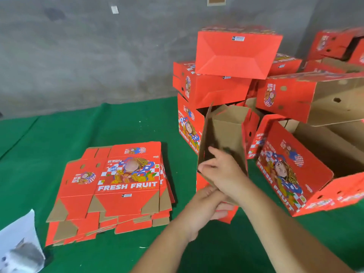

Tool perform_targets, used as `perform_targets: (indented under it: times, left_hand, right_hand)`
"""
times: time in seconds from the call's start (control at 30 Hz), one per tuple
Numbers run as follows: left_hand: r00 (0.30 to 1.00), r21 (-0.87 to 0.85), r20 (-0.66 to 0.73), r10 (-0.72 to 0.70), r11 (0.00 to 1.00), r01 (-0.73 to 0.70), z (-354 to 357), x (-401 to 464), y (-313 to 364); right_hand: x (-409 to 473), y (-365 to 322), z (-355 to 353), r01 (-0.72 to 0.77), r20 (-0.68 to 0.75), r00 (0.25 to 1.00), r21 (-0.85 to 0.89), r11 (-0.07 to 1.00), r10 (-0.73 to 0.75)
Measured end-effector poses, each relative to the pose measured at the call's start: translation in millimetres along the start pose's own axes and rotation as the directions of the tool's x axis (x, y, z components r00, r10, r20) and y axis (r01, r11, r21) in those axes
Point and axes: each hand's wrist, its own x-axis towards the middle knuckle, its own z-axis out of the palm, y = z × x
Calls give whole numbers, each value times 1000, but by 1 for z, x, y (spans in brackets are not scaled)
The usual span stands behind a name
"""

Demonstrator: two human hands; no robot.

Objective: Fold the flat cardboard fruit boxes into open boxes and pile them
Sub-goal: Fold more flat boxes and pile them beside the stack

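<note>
Right in front of me, a half-opened box [224,138] stands on end on the green mat [118,253], its brown inside facing me and its red outside turned away. My right hand [222,170] is on its near edge, thumb and fingers pinching a brown flap low on the box. My left hand [204,209] sits just below and under the right, fingers curled round the red bottom part of the same box, touching the right wrist. Both forearms come in from the lower right.

To my left, well apart from the hands, the stack of flat boxes [118,186] lies on the mat, printed side up, "FRESH FRUIT" readable on the top sheet, the lower sheets fanned out unevenly.

Behind and to the right of the box I hold, the pile of folded boxes [236,79] rises against the grey wall [78,56]. The top one lies bottom towards me, showing its red base. On the far right, a large open box [295,174] lies tipped on its side, its brown interior open towards the right, just beside my right arm.

At the lower left corner, a white sheet with a cat picture [19,249] rests on the mat.
</note>
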Motion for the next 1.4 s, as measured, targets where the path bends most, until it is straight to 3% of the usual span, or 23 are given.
perform_targets:
  times: [0.07,0.17,0.27,0.33,0.37,0.43,0.53,0.6,0.67,0.7,0.77,0.83,0.9,1.03,1.07,1.13,1.23,1.33,1.4]
  left_hand:
    - [1000,47,-11,28,999,-27,-5,1,-3]
    - [993,181,44,108,977,-114,0,2,-8]
    - [961,258,204,185,937,-236,-10,-1,-15]
    - [952,217,211,224,939,-268,-28,-4,-17]
    - [960,175,143,241,948,-264,-36,-4,-17]
    - [960,51,-125,252,968,-247,-53,-1,-19]
    - [798,58,-570,196,978,-199,-72,10,-22]
    - [707,20,-683,182,973,-231,-82,12,-22]
    - [639,52,-739,210,965,-257,-94,12,-27]
    - [638,80,-740,215,969,-234,-99,11,-29]
    - [736,110,-625,261,963,-248,-105,10,-32]
    - [807,84,-503,309,947,-310,-105,10,-34]
    - [802,63,-488,344,931,-361,-106,9,-33]
    - [789,7,-504,351,915,-403,-98,10,-23]
    - [784,-13,-519,340,914,-405,-94,10,-19]
    - [792,3,-528,307,933,-360,-88,9,-9]
    - [876,170,-419,237,969,-181,-88,11,3]
    - [940,376,-290,179,925,-61,-91,10,15]
    - [934,249,-323,149,966,-68,-87,12,19]
  right_hand:
    - [-3,-2,0,-57,127,990,-48,997,63]
    - [-1,-3,5,-15,129,990,-337,941,62]
    - [-1,-2,4,82,74,996,-573,815,-49]
    - [-5,-2,-4,168,89,985,-644,746,-145]
    - [-8,-1,-10,212,104,975,-678,704,-194]
    - [-13,5,-25,267,130,957,-742,614,-259]
    - [-27,15,-38,281,81,913,-836,472,-401]
    - [-32,23,-48,194,-115,852,-837,512,-511]
    - [-31,30,-58,91,-292,821,-781,618,-490]
    - [-28,35,-65,65,-334,820,-751,657,-464]
    - [-25,49,-77,103,-310,840,-716,691,-446]
    - [-25,64,-90,165,-196,901,-670,723,-388]
    - [-20,72,-104,174,-113,939,-661,730,-325]
    - [0,80,-113,-24,-142,973,-847,532,-182]
    - [4,78,-107,-95,-210,966,-825,557,-147]
    - [9,79,-92,-218,-404,909,-671,709,-103]
    - [13,89,-82,-267,-552,833,-351,897,32]
    - [16,97,-87,-134,-385,919,-99,986,87]
    - [20,99,-94,-91,-338,939,-75,993,60]
